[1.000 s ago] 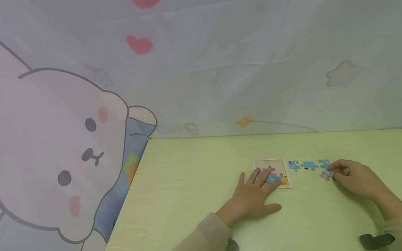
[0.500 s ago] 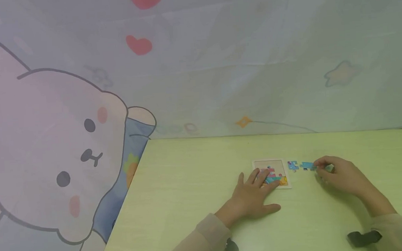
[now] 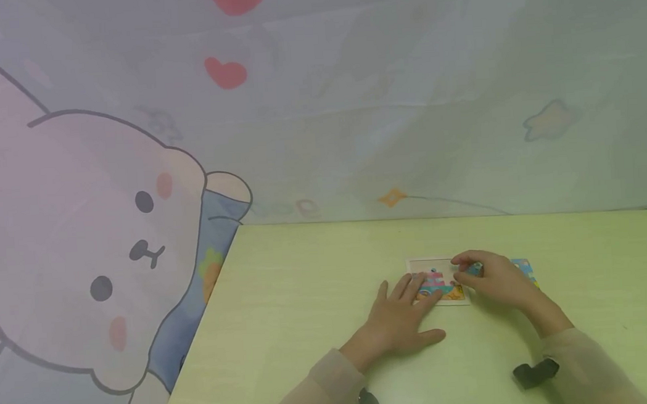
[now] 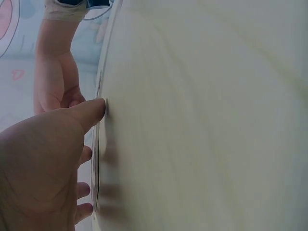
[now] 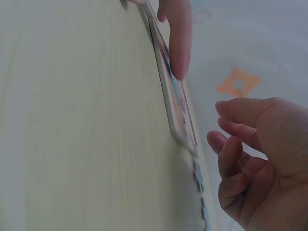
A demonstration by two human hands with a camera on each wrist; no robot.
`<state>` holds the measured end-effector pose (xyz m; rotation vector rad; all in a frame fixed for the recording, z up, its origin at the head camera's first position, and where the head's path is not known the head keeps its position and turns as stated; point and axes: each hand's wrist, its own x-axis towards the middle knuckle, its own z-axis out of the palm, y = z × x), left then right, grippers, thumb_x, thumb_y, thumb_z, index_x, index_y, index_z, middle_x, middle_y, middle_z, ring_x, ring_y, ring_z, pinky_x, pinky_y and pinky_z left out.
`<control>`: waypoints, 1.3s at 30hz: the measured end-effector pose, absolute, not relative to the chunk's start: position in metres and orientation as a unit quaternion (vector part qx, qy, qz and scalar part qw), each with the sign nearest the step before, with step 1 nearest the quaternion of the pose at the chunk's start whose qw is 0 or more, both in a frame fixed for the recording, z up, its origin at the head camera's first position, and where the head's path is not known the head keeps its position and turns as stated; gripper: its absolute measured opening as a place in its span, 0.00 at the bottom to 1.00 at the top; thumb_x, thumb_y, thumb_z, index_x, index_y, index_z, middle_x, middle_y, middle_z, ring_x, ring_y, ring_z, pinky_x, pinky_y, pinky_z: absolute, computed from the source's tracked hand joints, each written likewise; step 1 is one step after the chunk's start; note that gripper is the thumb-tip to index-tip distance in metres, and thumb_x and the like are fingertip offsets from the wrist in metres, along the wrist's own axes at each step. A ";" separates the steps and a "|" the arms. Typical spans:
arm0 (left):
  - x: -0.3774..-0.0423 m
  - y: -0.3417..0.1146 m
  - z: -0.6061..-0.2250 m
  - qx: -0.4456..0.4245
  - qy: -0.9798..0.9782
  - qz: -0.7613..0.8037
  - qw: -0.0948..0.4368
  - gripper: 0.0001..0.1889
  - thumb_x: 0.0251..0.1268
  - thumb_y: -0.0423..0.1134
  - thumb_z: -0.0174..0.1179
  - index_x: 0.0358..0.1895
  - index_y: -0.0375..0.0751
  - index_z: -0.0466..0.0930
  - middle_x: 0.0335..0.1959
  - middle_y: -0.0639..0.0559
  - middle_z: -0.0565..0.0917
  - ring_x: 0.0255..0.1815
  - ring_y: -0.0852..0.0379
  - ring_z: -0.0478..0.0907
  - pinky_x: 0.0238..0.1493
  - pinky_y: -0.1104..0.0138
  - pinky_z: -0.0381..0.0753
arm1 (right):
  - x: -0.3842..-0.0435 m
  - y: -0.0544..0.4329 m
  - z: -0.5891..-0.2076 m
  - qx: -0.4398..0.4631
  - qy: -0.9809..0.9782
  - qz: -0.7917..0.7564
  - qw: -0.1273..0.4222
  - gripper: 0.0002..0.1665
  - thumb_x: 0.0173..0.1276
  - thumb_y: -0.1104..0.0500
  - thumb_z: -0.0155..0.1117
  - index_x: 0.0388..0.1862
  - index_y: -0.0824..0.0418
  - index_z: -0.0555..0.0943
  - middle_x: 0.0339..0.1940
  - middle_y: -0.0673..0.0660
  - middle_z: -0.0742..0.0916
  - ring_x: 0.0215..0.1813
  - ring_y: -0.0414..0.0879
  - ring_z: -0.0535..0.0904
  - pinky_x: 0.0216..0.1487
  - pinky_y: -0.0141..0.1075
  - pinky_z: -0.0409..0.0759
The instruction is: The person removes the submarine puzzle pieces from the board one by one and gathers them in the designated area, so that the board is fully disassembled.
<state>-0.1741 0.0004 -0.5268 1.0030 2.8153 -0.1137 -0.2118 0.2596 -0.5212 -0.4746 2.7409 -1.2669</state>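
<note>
A small square jigsaw puzzle in a pale frame point(image 3: 453, 303) lies on the table, its lower part filled with coloured pieces and its upper part bare. My left hand point(image 3: 400, 321) rests on its left side with spread, straight fingers. Above the puzzle's right edge hovers my right hand point(image 3: 498, 284). In the right wrist view, this right hand point(image 5: 269, 159) has bent fingers, with thumb and fingertips apart and nothing visible between them. A blue puzzle piece point(image 3: 475, 269) shows partly behind the right hand. More puzzle pieces point(image 3: 523, 269) lie just right of it, partly covered.
The yellow-green table point(image 3: 306, 277) ends at the back against a cloth backdrop point(image 3: 352, 132) printed with a cartoon animal and hearts. Dark straps with devices point(image 3: 536, 374) sit at both wrists.
My right hand has moved left from the loose pieces on the right, past the middle one, to the puzzle's right edge. My left hand has stayed on the puzzle, shifting only slightly.
</note>
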 end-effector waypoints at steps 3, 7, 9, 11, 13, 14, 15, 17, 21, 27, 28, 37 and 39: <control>-0.174 -0.002 -0.528 0.335 0.938 -0.040 0.076 0.41 0.72 0.78 0.33 0.85 0.72 0.44 0.87 0.54 0.38 0.86 0.49 0.38 0.78 0.40 0.51 | -0.218 0.247 -0.523 -0.159 0.895 -0.414 0.053 0.23 0.75 0.50 0.69 0.61 0.61 0.83 0.47 0.53 0.87 0.37 0.45 0.78 0.39 0.39 0.77; -0.174 -0.004 -0.528 0.337 0.938 -0.042 0.075 0.41 0.72 0.78 0.32 0.85 0.72 0.44 0.87 0.53 0.39 0.86 0.49 0.39 0.77 0.40 0.52 | -0.223 0.234 -0.523 -0.154 0.894 -0.414 0.079 0.26 0.73 0.47 0.70 0.62 0.61 0.82 0.50 0.55 0.86 0.40 0.47 0.78 0.42 0.42 0.77; -0.174 -0.004 -0.528 0.337 0.938 -0.043 0.075 0.41 0.72 0.78 0.32 0.85 0.72 0.44 0.87 0.54 0.39 0.86 0.49 0.39 0.77 0.40 0.52 | -0.225 0.230 -0.522 -0.152 0.894 -0.411 0.089 0.27 0.73 0.47 0.71 0.63 0.62 0.82 0.52 0.56 0.86 0.42 0.48 0.79 0.44 0.44 0.78; -0.174 -0.004 -0.528 0.338 0.937 -0.042 0.075 0.41 0.73 0.78 0.32 0.85 0.72 0.44 0.87 0.54 0.39 0.86 0.49 0.39 0.77 0.40 0.52 | -0.226 0.227 -0.522 -0.150 0.897 -0.404 0.095 0.27 0.72 0.48 0.71 0.63 0.62 0.81 0.53 0.57 0.86 0.45 0.50 0.80 0.47 0.47 0.80; -0.174 -0.004 -0.529 0.336 0.938 -0.041 0.076 0.41 0.73 0.78 0.32 0.85 0.72 0.44 0.87 0.54 0.38 0.86 0.49 0.39 0.77 0.40 0.52 | -0.228 0.226 -0.523 -0.151 0.902 -0.393 0.099 0.27 0.72 0.49 0.72 0.63 0.63 0.81 0.53 0.58 0.86 0.51 0.53 0.80 0.51 0.52 0.80; -0.174 -0.004 -0.529 0.335 0.938 -0.040 0.077 0.41 0.73 0.78 0.33 0.85 0.72 0.44 0.87 0.54 0.38 0.86 0.49 0.39 0.77 0.40 0.52 | -0.228 0.225 -0.523 -0.153 0.903 -0.388 0.101 0.27 0.72 0.49 0.72 0.62 0.63 0.81 0.54 0.59 0.85 0.53 0.54 0.80 0.53 0.54 0.80; -0.174 -0.004 -0.529 0.334 0.938 -0.040 0.079 0.41 0.72 0.78 0.33 0.85 0.72 0.44 0.87 0.54 0.38 0.86 0.49 0.39 0.78 0.40 0.52 | -0.229 0.224 -0.523 -0.154 0.904 -0.385 0.103 0.27 0.71 0.49 0.72 0.62 0.64 0.82 0.54 0.60 0.85 0.54 0.56 0.80 0.54 0.55 0.79; -0.174 -0.004 -0.528 0.332 0.939 -0.041 0.081 0.41 0.72 0.78 0.33 0.85 0.72 0.44 0.87 0.55 0.38 0.86 0.49 0.39 0.78 0.40 0.52 | -0.230 0.223 -0.524 -0.151 0.906 -0.381 0.108 0.26 0.71 0.50 0.72 0.60 0.63 0.82 0.53 0.61 0.85 0.56 0.57 0.80 0.55 0.56 0.79; -0.173 -0.003 -0.527 0.329 0.940 -0.045 0.082 0.40 0.72 0.78 0.33 0.84 0.73 0.44 0.87 0.55 0.39 0.86 0.50 0.39 0.78 0.41 0.52 | -0.232 0.221 -0.523 -0.148 0.906 -0.379 0.118 0.23 0.70 0.50 0.73 0.58 0.62 0.83 0.51 0.61 0.84 0.54 0.57 0.79 0.53 0.55 0.79; -0.173 -0.003 -0.525 0.328 0.940 -0.040 0.083 0.40 0.72 0.78 0.35 0.84 0.73 0.46 0.87 0.55 0.39 0.86 0.50 0.39 0.78 0.40 0.52 | -0.233 0.220 -0.522 -0.150 0.909 -0.371 0.119 0.22 0.69 0.52 0.74 0.57 0.62 0.83 0.50 0.60 0.83 0.50 0.54 0.78 0.51 0.52 0.79; -0.173 -0.003 -0.525 0.328 0.940 -0.038 0.085 0.40 0.73 0.78 0.35 0.84 0.73 0.46 0.87 0.55 0.39 0.86 0.50 0.39 0.78 0.40 0.52 | -0.233 0.220 -0.522 -0.150 0.908 -0.372 0.119 0.22 0.69 0.52 0.74 0.56 0.62 0.83 0.49 0.60 0.83 0.50 0.54 0.78 0.50 0.52 0.79; -0.172 -0.003 -0.523 0.331 0.939 -0.045 0.083 0.40 0.73 0.78 0.35 0.85 0.72 0.46 0.87 0.55 0.41 0.86 0.50 0.40 0.77 0.41 0.53 | -0.232 0.219 -0.521 -0.153 0.908 -0.374 0.112 0.20 0.70 0.53 0.73 0.54 0.63 0.83 0.49 0.59 0.83 0.50 0.54 0.78 0.51 0.53 0.78; -0.172 -0.003 -0.522 0.331 0.939 -0.048 0.083 0.41 0.73 0.78 0.34 0.85 0.72 0.45 0.87 0.55 0.41 0.86 0.50 0.40 0.77 0.40 0.53 | -0.231 0.218 -0.521 -0.153 0.908 -0.375 0.110 0.20 0.70 0.53 0.73 0.55 0.63 0.83 0.49 0.59 0.83 0.50 0.54 0.78 0.52 0.53 0.78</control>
